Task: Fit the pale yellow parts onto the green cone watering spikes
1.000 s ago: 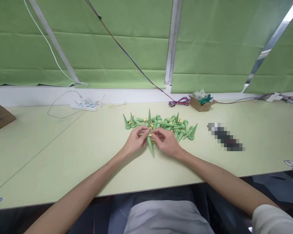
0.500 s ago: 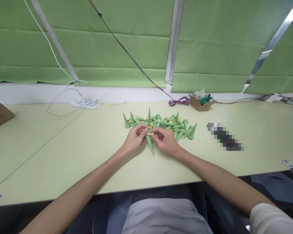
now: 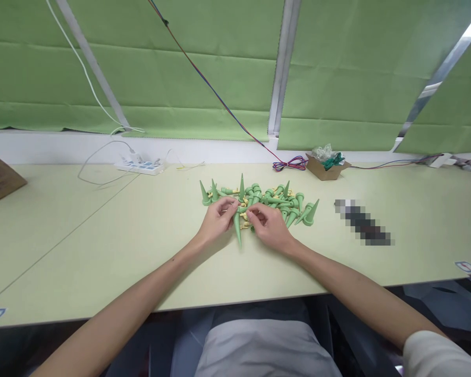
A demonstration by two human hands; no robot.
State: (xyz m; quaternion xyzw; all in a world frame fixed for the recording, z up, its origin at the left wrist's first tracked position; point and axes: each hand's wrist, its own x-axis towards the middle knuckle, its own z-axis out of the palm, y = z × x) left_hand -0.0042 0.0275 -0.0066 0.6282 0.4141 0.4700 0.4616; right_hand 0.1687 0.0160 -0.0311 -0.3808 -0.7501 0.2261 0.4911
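Between my hands a green plastic spike (image 3: 237, 229) points down toward me, its wide end near my fingertips. My left hand (image 3: 218, 220) pinches that end from the left. The fingers of my right hand (image 3: 270, 226) are pressed together just right of it, at a small part too small to make out. Just behind and beside my hands lies a pile of green spikes (image 3: 275, 200) with small yellow pieces among them. Some spikes stand point up, such as one tall spike (image 3: 242, 188).
The pale table (image 3: 102, 251) has a blurred dark object (image 3: 364, 224) on the right. Along the wall are a power strip (image 3: 141, 166), a coil of red and blue wire (image 3: 289, 163) and a small cardboard box (image 3: 325, 170) with plastic bags. A brown object (image 3: 2, 178) lies far left.
The held spike has swung a little to the left and hangs straighter. My right fingertips have drawn slightly away to the right from its wide end. The view has shifted slightly.
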